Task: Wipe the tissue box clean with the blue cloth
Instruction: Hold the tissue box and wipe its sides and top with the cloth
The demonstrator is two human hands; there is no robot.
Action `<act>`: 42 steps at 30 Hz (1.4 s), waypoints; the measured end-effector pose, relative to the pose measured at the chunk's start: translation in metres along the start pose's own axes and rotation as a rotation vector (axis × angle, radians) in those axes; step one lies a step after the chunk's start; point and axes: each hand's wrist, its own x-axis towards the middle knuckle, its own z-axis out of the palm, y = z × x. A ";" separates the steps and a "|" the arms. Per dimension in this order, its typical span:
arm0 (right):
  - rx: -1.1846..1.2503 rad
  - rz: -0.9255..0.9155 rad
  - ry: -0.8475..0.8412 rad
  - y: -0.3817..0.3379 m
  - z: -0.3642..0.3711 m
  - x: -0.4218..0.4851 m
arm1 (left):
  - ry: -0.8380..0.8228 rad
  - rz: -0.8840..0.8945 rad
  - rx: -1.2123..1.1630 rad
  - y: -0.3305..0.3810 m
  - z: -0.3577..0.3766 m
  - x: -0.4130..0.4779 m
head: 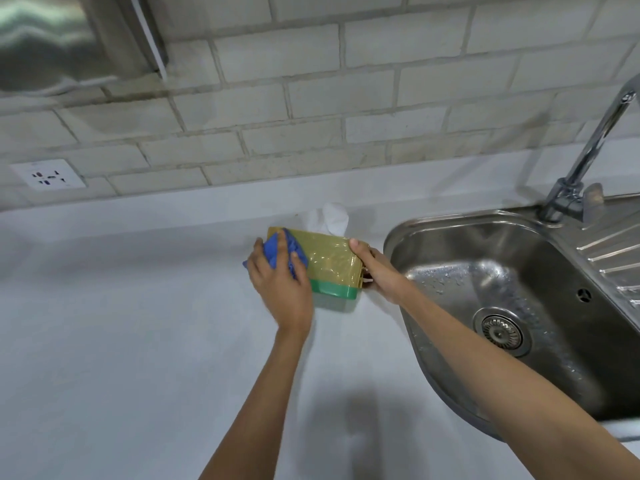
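I had the tissue box [330, 268] standing on the white table [138, 323], just left of the steel sink [502, 271], with a white tissue [329, 218] poking up from its far side. My left hand [282, 285] was clenched around the blue cloth [282, 254], bunched into a pad and pressed flat against the box's left end and near face, so the fabric rather than my palm met the plastic wrap. My right hand [377, 271] gripped the box's right end, thumb hooked over the top edge, fingers hidden behind the corner. I judged that hold was there to brace the box: it looked light and would otherwise slide toward the sink under the wiping pressure. The box seemed tipped slightly toward me, presenting its yellow face to the cloth. The right half of that face and the green band lay uncovered, so I reckoned the wipe was partway along.
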 end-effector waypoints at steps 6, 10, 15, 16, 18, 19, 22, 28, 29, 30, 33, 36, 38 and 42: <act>0.050 -0.065 -0.022 0.004 0.002 -0.001 | -0.216 0.381 0.115 0.034 0.010 -0.047; 0.106 -0.039 0.065 0.004 0.004 0.000 | -0.206 0.258 0.012 0.011 0.006 -0.017; 0.060 -0.041 0.201 -0.006 0.020 0.006 | -0.095 -0.133 -0.144 0.019 0.011 0.012; 0.049 -0.060 0.228 -0.008 0.024 0.006 | -0.088 -0.195 -0.172 0.023 0.012 0.012; 0.049 -0.117 0.264 -0.009 0.028 0.006 | -0.138 -0.285 -0.221 0.030 0.013 0.004; 0.049 -0.147 0.282 -0.008 0.029 0.006 | -0.178 -0.299 -0.246 0.033 0.012 -0.005; 0.028 -0.211 0.303 -0.003 0.030 0.004 | -0.260 -0.341 -0.311 0.042 0.008 -0.026; 0.160 -0.198 0.387 0.011 0.044 -0.006 | -0.289 -0.689 -0.368 0.043 0.004 -0.012; 0.152 -0.211 0.405 0.012 0.047 -0.008 | -0.289 -0.727 -0.380 0.043 0.004 -0.012; 0.138 -0.228 0.421 0.013 0.049 -0.009 | -0.285 -0.758 -0.389 0.042 0.004 -0.013; 0.068 -0.266 0.451 0.017 0.054 -0.016 | -0.259 -0.815 -0.388 0.039 0.002 -0.017; -0.018 -0.257 0.483 0.025 0.061 -0.025 | -0.251 -0.847 -0.334 0.033 -0.003 -0.020; -0.041 -0.253 0.507 0.031 0.066 -0.031 | -0.255 -0.861 -0.314 0.029 -0.006 -0.022; -0.045 -0.256 0.554 0.037 0.076 -0.042 | -0.255 -0.860 -0.302 0.023 -0.012 -0.024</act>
